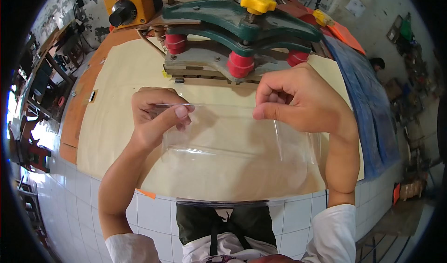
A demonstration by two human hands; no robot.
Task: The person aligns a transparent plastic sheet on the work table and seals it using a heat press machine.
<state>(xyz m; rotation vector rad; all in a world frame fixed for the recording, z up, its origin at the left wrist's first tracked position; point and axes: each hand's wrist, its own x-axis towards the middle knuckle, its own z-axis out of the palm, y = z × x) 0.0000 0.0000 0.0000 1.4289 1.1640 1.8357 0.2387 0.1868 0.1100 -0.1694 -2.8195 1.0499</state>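
Observation:
Between my two hands hangs a clear, flexible plastic sheet (233,135), perhaps a pouch; its folds and edges catch the light. My left hand (160,111) pinches its upper left edge between thumb and fingers. At the upper right edge, my right hand (302,100) is closed with thumb and forefinger pressed together on the plastic. Just beyond my hands stands a press with dark green arms (242,23), red insulator posts (240,64) and a flat metal plate (200,68). Where the sheet's lower part ends over the table is hard to make out.
A cream sheet (116,118) covers the wooden table (70,135). Yellow knobs (257,3) top the press; an orange control box (130,4) stands at far left. Blue plastic material (368,109) lies along the right side. A person (377,64) is in the right background.

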